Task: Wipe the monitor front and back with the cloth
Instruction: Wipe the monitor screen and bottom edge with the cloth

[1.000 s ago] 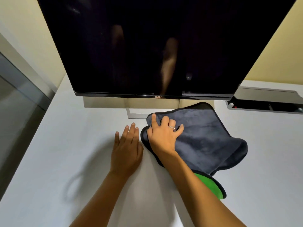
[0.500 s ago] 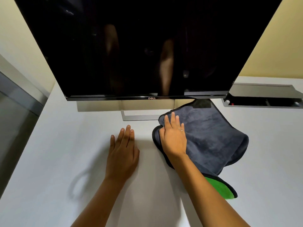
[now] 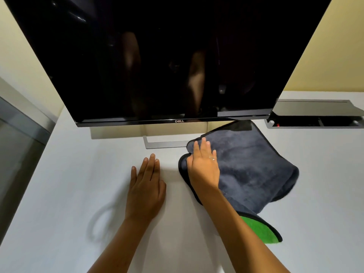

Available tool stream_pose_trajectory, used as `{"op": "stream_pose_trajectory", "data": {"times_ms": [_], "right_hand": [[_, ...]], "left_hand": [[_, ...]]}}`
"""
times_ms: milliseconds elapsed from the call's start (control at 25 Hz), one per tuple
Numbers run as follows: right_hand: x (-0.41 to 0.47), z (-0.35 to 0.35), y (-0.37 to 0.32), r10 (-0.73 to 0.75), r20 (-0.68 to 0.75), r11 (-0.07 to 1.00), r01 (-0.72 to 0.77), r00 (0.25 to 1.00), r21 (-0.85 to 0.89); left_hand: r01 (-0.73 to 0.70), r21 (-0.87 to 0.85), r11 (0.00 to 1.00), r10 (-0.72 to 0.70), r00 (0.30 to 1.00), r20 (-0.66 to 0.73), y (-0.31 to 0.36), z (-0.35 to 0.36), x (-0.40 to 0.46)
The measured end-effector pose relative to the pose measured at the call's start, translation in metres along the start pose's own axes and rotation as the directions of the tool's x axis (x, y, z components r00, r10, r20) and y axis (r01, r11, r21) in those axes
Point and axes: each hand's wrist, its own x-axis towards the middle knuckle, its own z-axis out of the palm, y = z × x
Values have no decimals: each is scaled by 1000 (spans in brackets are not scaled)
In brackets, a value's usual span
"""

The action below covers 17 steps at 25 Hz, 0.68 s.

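Left hand laid flat and open on white table, right hand spread flat upon grey cloth, nothing gripped, cloth below dark monitor, yellow wall behind.

Dim, warm indoor light from above/behind me. My left hand throws a soft shadow onto the white desk. Dark monitor screen mirrors my arms faintly, w/ small glints. Wide-angle bends edges; cloth right edge slightly blurred.
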Motion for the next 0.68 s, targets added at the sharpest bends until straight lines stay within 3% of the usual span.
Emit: {"op": "stream_pose_trajectory", "data": {"times_ms": [240,680], "right_hand": [[19,-14,12,57,-100,997,-51,993,58],[71,-25,16,57,-64,997,-54,996,58]], "left_hand": [[0,-4,1000,0,1000,-1,1,0,-1],[-14,-14,1000,13,999,-31,0,-2,-1]]}}
